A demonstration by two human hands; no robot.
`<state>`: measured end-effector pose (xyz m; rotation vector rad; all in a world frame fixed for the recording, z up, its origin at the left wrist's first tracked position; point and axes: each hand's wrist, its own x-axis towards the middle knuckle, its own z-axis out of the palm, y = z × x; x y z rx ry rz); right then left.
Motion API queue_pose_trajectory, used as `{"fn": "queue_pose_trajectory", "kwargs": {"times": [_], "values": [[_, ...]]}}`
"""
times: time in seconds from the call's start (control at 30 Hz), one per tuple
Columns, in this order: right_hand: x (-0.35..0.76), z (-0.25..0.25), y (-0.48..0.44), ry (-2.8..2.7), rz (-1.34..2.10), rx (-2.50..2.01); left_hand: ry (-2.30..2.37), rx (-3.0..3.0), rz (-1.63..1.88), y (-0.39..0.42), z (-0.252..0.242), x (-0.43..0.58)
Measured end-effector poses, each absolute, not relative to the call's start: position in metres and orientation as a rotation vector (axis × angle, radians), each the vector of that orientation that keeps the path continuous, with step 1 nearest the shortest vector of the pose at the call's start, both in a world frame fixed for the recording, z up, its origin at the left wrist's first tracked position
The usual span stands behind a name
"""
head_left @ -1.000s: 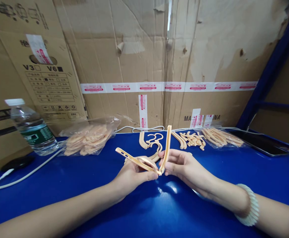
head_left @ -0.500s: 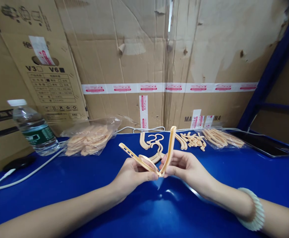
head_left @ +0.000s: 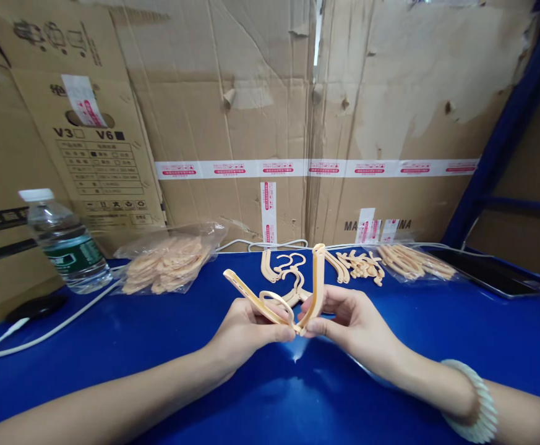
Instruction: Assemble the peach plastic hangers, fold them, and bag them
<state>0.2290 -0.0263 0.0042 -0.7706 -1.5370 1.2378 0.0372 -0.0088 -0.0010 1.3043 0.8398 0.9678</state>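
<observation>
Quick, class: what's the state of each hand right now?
Left hand: closed, holding the slotted beige strip.
Right hand: closed, holding the upright beige strip.

Place is reading as a workshop: taped carton cardboard (head_left: 232,130) is walling the tabletop's (head_left: 353,402) back edge; bagged beige parts (head_left: 162,262) and loose pieces (head_left: 362,264) are lying along it; a blue frame (head_left: 497,136) is rising at back right.

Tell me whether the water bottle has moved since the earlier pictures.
No: the water bottle stands in the same place in front of the cardboard box. Both shift slightly in the picture as the camera's view moves.
</observation>
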Motion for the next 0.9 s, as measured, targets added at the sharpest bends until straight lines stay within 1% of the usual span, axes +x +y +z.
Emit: {"fn": "queue_pose_trajectory", "kwargs": {"times": [0.3,0.37,0.47,0.53,0.67,0.83,0.9], "values": [[0.223,-0.003,-0.031,-1.564,1.064,-0.815,0.887,1.319,0.977,-0.008,-0.005,0.039],[0.223,-0.001,-0.028,-1.533,1.089,-0.816,0.884,1.319,0.976,-0.008,-0.003,0.039],[0.234,0.009,-0.019,-1.503,1.229,-0.817,0.91,1.343,0.998,-0.004,0.006,0.035],[0.248,0.018,-0.008,-1.563,1.227,-0.861,0.955,1.361,1.044,0.003,0.014,0.028],[0.28,0.032,0.016,-1.798,0.954,-0.918,0.997,1.334,1.079,0.022,0.025,0.011],[0.299,0.039,0.025,-2.35,0.263,-0.965,1.0,1.438,1.024,0.048,0.025,-0.01],[0.301,0.042,0.023,-2.463,0.11,-1.018,1.019,1.496,1.008,0.058,0.023,-0.018]]}}
